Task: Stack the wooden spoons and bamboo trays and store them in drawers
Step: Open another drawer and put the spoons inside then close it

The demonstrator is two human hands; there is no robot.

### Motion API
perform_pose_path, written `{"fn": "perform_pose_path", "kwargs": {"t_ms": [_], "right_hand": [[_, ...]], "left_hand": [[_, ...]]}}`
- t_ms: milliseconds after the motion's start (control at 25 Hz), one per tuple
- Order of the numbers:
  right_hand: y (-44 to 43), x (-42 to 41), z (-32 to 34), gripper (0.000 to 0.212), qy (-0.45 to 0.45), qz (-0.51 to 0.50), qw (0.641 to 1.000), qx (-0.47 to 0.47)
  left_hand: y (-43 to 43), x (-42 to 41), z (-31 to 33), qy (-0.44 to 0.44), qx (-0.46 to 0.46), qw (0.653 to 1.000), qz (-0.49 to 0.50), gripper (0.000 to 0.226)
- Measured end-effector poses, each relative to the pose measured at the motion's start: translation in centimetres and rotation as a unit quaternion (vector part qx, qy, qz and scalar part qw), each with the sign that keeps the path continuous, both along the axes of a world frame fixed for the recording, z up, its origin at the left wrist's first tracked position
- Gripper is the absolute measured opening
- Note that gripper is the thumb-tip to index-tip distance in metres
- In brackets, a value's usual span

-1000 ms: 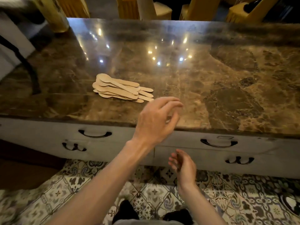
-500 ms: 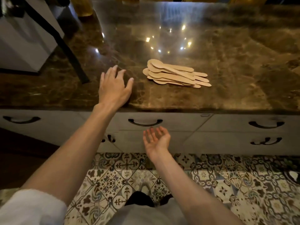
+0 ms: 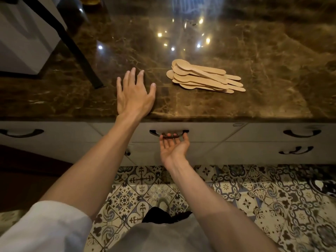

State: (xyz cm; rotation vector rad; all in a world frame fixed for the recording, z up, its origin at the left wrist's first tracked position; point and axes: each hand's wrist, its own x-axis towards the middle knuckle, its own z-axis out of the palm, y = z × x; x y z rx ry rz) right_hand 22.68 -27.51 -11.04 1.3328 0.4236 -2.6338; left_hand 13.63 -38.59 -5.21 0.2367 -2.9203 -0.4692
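A stack of several flat wooden spoons (image 3: 203, 77) lies on the dark marble countertop (image 3: 236, 106), bowls to the left. No bamboo tray is in view. My left hand (image 3: 134, 95) rests flat on the counter near its front edge, fingers spread, a hand's width left of the spoons. Below the counter edge my right hand (image 3: 172, 146) is palm up. Its fingertips are hooked behind the black handle (image 3: 154, 132) of the middle top drawer (image 3: 209, 132), which looks closed.
More grey drawers with black handles flank it on the left (image 3: 21, 133) and right (image 3: 300, 133), with a lower one (image 3: 296, 150). A white box (image 3: 27, 33) and a black slanted bar (image 3: 80, 51) stand at the counter's back left. Patterned tiles (image 3: 254, 197) cover the floor.
The view has shifted left and closer. My left hand has swung left and settled flat on the counter. My right hand rose from below the drawers and hooked the middle drawer's handle.
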Motion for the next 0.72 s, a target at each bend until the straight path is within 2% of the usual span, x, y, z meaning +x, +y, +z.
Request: {"fn": "perform_pose_path", "kwargs": {"t_ms": [280, 600, 720], "right_hand": [[0.2, 2.0, 0.4, 0.038, -0.035, -0.005, 0.999, 0.003], [1.9, 7.8, 1.6, 0.029, -0.111, 0.022, 0.993, -0.009], [2.4, 10.2, 1.9, 0.023, -0.113, 0.027, 0.993, -0.003]], "left_hand": [[0.3, 0.0, 0.1, -0.004, -0.008, 1.000, 0.001, 0.059], [0.4, 0.2, 0.2, -0.004, -0.010, 1.000, 0.003, 0.059], [0.4, 0.3, 0.3, -0.009, -0.009, 1.000, 0.001, 0.059]]}}
